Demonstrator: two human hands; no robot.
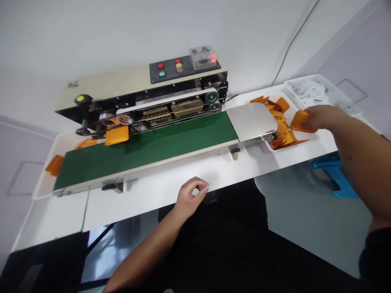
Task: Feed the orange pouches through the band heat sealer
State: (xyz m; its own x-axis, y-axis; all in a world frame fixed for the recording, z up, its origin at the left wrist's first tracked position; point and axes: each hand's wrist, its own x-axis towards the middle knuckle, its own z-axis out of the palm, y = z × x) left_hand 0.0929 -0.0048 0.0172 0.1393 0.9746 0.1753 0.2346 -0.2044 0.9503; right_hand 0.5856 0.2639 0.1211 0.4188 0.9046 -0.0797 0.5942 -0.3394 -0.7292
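Observation:
A band sealing machine (143, 87) stands on the white table (171, 179), with a green conveyor belt (146, 148) along its front. One orange pouch (116, 135) rides at the belt's left part under the sealing rollers. My right hand (320, 117) reaches over the white tray (310, 140) of orange pouches at the right and is closed on an orange pouch (301, 121). My left hand (191, 197) rests at the table's near edge, fingers loosely curled with thumb and fingertips close, holding nothing that I can see.
A metal feed plate (252, 120) joins the belt's right end. Sealed orange pouches (55, 165) lie in a tray at the left end. A clear bin (324, 93) of white packets sits far right. A blue stool (334, 177) is below the table.

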